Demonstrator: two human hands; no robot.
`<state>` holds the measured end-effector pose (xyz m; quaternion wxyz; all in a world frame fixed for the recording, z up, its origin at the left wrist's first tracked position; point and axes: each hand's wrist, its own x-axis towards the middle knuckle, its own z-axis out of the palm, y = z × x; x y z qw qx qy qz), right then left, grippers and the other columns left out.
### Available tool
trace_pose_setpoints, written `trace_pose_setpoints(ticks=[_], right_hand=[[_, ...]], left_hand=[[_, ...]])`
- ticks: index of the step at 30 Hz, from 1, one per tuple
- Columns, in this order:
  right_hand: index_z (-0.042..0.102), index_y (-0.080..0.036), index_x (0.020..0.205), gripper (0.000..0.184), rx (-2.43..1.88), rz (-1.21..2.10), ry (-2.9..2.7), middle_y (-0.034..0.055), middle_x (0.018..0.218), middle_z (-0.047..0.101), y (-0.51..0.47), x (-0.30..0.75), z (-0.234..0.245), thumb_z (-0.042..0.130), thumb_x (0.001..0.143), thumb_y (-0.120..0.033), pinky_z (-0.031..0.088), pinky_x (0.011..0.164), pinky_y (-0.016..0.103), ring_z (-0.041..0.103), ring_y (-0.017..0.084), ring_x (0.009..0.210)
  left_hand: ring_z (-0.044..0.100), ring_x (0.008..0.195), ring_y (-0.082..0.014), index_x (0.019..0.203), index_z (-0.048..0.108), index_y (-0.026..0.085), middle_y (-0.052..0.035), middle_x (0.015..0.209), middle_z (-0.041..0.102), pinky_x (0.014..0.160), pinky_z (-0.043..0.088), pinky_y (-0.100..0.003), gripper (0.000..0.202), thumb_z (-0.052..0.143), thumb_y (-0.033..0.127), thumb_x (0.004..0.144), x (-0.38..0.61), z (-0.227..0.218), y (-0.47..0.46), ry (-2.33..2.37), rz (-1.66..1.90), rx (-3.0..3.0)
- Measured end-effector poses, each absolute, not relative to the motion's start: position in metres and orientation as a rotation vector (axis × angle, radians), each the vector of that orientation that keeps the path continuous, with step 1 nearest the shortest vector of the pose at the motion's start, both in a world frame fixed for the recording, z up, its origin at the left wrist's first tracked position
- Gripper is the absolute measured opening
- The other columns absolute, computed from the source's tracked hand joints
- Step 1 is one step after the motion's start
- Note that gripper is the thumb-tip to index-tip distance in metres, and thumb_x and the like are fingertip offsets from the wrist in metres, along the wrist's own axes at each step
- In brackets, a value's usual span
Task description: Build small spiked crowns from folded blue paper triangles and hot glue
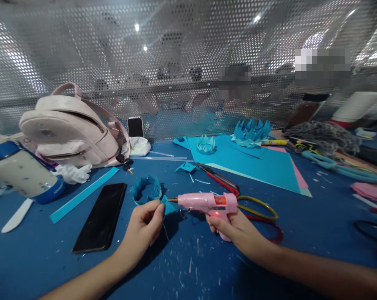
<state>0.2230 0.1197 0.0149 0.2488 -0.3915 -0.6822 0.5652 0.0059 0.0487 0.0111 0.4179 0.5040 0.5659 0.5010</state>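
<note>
My right hand (229, 225) is wrapped round the handle of a pink glue gun (204, 203), whose small light glows orange-red. Its nozzle points left and meets, or nearly meets, a small folded piece of blue paper (169, 207). Thumb and fingers of my left hand (146, 221) pinch that piece; part of it is hidden behind them. Just behind my left hand stands a ring of pointed blue paper folds (147, 190); I cannot tell whether it is joined to the piece. Another folded blue paper piece (187, 167) lies farther back.
At left are a phone (101, 216), a blue paper strip (84, 196), a bottle (22, 166) and a backpack (72, 129). Scissors (219, 179) lie behind the glue gun. Blue sheets (270, 166) bear paper crowns (251, 132). A perforated metal screen (176, 54) rises behind.
</note>
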Motion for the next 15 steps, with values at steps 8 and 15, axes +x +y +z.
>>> trace_pose_setpoints(ticks=[8, 15], right_hand=[[0.052, -0.019, 0.069, 0.046, -1.058, 1.54, -1.861, -0.0009, 0.061, 0.05, 0.1199, 0.2233, 0.0142, 0.061, 0.076, -0.063, 0.035, 0.044, 0.021, 0.043, 0.01, 0.052], [0.052, -0.019, 0.073, 0.045, -1.094, 1.547, -1.838, -0.0009, 0.063, 0.051, 0.1195, 0.2233, 0.0141, 0.062, 0.075, -0.063, 0.035, 0.044, 0.021, 0.042, 0.009, 0.052]], left_hand=[[0.026, 0.034, -0.0041, 0.056, 0.036, 0.021, 0.0091, 0.043, 0.028, 0.033, 0.021, -0.018, 0.058, 0.051, 0.069, 0.084, 0.0044, 0.0074, 0.0491, 1.41, 1.281, 1.273], [0.026, 0.034, -0.0042, 0.057, 0.036, 0.021, 0.0089, 0.043, 0.029, 0.033, 0.021, -0.018, 0.057, 0.051, 0.068, 0.085, 0.0037, 0.0068, 0.0491, 1.404, 1.298, 1.272]])
